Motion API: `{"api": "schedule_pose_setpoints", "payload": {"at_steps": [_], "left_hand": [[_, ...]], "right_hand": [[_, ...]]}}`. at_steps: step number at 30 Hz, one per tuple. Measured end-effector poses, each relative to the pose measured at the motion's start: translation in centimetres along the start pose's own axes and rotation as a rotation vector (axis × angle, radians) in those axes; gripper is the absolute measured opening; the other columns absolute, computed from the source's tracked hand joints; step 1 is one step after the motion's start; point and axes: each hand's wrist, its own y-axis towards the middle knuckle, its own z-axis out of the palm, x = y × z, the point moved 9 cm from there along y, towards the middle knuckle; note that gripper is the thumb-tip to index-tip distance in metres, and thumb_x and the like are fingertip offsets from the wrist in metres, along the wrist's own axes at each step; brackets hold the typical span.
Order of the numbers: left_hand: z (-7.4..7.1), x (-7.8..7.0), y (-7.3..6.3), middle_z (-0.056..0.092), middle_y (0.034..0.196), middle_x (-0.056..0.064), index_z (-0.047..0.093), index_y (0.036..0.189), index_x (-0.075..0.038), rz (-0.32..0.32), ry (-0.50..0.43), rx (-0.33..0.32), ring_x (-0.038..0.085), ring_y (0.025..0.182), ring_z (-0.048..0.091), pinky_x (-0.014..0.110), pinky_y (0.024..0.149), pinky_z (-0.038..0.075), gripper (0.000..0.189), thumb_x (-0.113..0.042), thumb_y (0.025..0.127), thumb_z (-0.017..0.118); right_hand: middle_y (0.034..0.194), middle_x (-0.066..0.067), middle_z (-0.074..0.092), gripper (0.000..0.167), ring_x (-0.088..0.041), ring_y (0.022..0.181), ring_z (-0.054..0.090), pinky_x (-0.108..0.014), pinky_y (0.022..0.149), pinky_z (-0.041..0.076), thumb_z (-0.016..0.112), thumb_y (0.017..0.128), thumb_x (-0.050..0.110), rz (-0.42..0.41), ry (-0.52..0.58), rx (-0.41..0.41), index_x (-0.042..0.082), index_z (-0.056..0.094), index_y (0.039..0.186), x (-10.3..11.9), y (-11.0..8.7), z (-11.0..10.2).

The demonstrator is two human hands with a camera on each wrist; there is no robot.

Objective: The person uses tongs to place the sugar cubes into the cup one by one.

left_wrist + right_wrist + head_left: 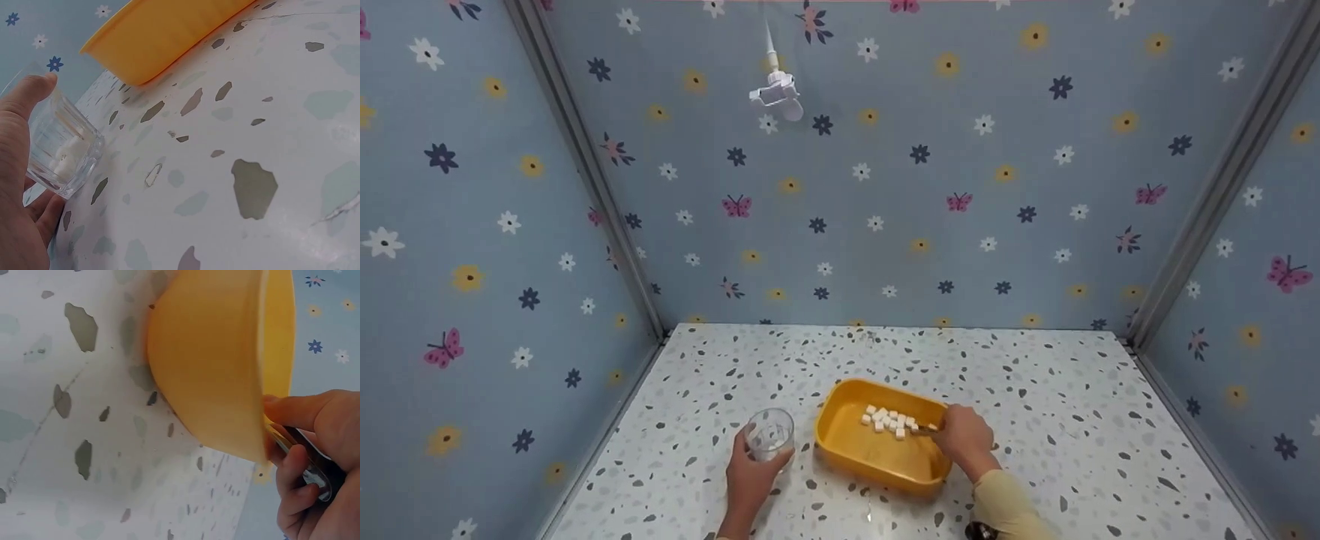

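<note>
My left hand (750, 478) grips a clear glass (770, 433) that stands left of a yellow plastic container (844, 444). In the left wrist view, white cubes (68, 156) lie at the bottom of this glass. My right hand (966, 438) is at the container's right rim, holding shiny metal tongs (316, 479) between thumb and curled fingers. The tongs' far end reaches down inside, beside several small white cubes (885, 421) in a loose cluster. Whether the tips pinch a cube cannot be made out; the container wall hides them in the right wrist view.
Beneath everything is a white speckled tabletop (720, 390). Blue flowered wall panels (885, 165) surround it on the back and sides, with grey metal posts (600, 172) at the corners. A white clip holder (777, 94) hangs before the back panel.
</note>
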Motion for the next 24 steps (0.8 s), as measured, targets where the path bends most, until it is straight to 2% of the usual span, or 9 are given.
{"api": "schedule_pose_setpoints", "payload": {"at_steps": [3,10,17,24], "left_hand": [[0.0,0.2,-0.1,0.043,0.141,0.023,0.034,0.147,-0.010,0.002,-0.002,-0.004,0.036,0.123,0.046,0.051,0.101,0.041,0.100,-0.038,0.068,0.088],[0.0,0.5,-0.2,0.046,0.138,0.023,0.037,0.145,-0.010,0.015,-0.005,-0.022,0.035,0.119,0.049,0.050,0.098,0.044,0.098,-0.037,0.066,0.089],[0.0,0.3,-0.2,0.042,0.143,0.021,0.035,0.146,-0.010,0.002,-0.012,0.000,0.035,0.123,0.047,0.051,0.099,0.043,0.100,-0.037,0.067,0.089],[0.1,0.0,0.0,0.045,0.141,0.021,0.035,0.146,-0.009,0.008,-0.013,-0.007,0.036,0.122,0.047,0.051,0.100,0.043,0.100,-0.037,0.067,0.089]], "right_hand": [[0.063,-0.001,0.057,0.016,-0.017,0.054,0.050,-0.030,0.048,0.043,0.078,0.078,0.014,-0.006,0.016,-0.013,0.008,0.065,0.071,-0.3,-0.2,0.4],[0.067,-0.002,0.059,0.010,-0.018,0.057,0.052,-0.030,0.052,0.047,0.076,0.080,0.013,0.017,0.047,0.013,0.008,0.068,0.077,-0.6,-0.5,0.8],[0.073,-0.003,0.061,0.007,-0.018,0.060,0.053,-0.030,0.054,0.049,0.076,0.080,0.011,0.004,0.055,0.009,0.007,0.069,0.079,-0.5,-0.7,0.1],[0.070,-0.001,0.060,0.007,-0.016,0.058,0.052,-0.027,0.051,0.047,0.076,0.080,0.012,-0.018,0.083,0.002,0.008,0.070,0.079,-0.3,-1.4,-0.6]]}}
